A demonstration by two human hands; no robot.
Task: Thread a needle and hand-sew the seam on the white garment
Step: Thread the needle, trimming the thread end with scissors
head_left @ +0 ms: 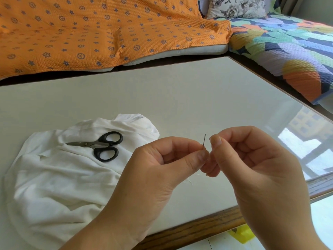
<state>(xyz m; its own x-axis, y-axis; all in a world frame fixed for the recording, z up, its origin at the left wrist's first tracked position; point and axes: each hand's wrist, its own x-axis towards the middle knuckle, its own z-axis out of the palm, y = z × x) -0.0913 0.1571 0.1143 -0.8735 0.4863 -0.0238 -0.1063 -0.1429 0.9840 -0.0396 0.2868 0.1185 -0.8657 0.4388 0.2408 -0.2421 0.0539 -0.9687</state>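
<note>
My left hand (162,165) pinches a thin dark needle (204,140) between thumb and forefinger, with the needle standing upright above the fingertips. My right hand (255,163) is right beside it, fingers curled, thumb and forefinger pressed together close to the needle. A faint white thread (191,179) trails below the two hands; whether it passes through the eye cannot be told. The crumpled white garment (59,179) lies on the table to the left of both hands.
Black-handled scissors (102,146) lie shut on the garment. The white table (180,98) has a wooden front edge (194,230). An orange patterned cover (100,31) and a colourful quilt (288,49) drape the seating behind. A yellow object (242,234) sits on the floor.
</note>
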